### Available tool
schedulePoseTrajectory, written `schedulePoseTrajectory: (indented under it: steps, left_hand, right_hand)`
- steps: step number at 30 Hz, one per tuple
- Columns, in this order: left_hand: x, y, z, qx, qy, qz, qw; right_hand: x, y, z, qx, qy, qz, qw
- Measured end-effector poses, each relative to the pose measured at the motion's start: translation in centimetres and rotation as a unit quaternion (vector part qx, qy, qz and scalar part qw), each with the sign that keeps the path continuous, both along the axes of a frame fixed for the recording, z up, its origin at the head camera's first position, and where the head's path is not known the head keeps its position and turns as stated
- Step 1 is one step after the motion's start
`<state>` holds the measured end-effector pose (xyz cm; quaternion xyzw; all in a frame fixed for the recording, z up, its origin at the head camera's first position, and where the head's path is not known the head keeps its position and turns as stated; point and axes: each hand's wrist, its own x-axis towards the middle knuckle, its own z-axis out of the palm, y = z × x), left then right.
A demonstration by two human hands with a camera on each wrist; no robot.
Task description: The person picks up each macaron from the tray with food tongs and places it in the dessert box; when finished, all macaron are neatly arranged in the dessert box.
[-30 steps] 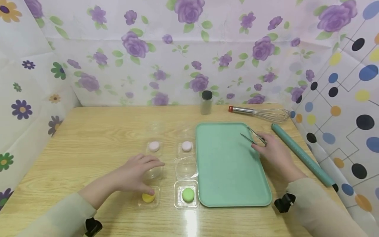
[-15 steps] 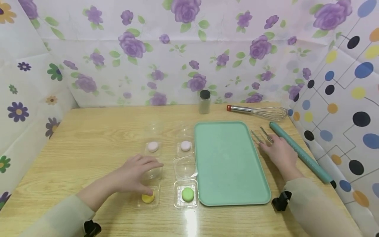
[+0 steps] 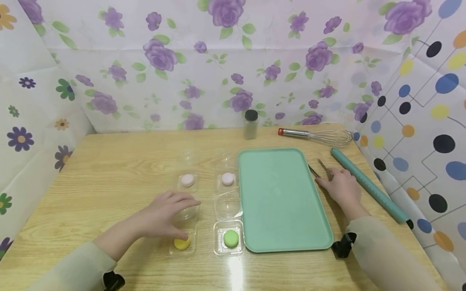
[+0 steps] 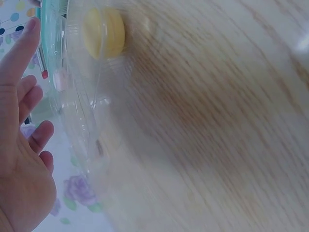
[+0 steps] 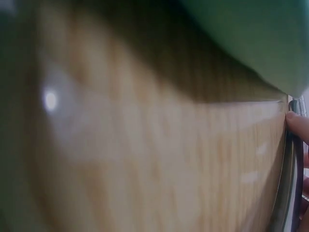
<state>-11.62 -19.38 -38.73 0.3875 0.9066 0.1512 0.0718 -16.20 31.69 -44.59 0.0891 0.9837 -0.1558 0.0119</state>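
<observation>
The left hand (image 3: pixel 164 214) is held, fingers spread, over a clear plastic box (image 3: pixel 193 247) with a yellow macaron (image 3: pixel 182 242) in it; its thumb overlaps the macaron's edge in the head view. In the left wrist view the fingers of that hand (image 4: pixel 24 125) hold nothing, and the yellow macaron (image 4: pixel 104 33) sits in its box. Right of the green tray (image 3: pixel 280 198), the right hand (image 3: pixel 342 188) has thumb and fingers on metal tongs (image 3: pixel 323 166), whose arms are spread and point away. The right wrist view catches only some fingers (image 5: pixel 299 126) at its edge.
A clear box with a green macaron (image 3: pixel 231 239) stands left of the tray. Behind are two boxes with pink macarons (image 3: pixel 187 180) (image 3: pixel 227 179). A jar (image 3: pixel 251 125) and a whisk (image 3: pixel 316 136) lie at the back, a teal rolling pin (image 3: pixel 369 186) at the right.
The right hand has moved the tongs from over the tray to its right side, lower toward the table. The left hand has stayed in place.
</observation>
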Motion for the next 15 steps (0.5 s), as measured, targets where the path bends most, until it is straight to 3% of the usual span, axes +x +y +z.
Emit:
schedulePoseTrajectory:
  steps: [8,12,15]
  left_hand:
    - [-0.6,0.8,-0.1,-0.017,0.004,-0.003,0.9998]
    - [-0.8,1.5,-0.1,-0.027,0.011,0.010,0.9995]
    - [-1.1,2.0,-0.1,-0.025,0.019,0.023,0.9992]
  right_hand:
    - [-0.1,0.2,0.3,-0.003,-0.006,0.022,0.9997]
    - [-0.1,-0.2,0.9,0.000,0.007,0.029,0.9996]
    - [-0.3,-1.4,1.8,-0.016,0.022,0.057,0.9980]
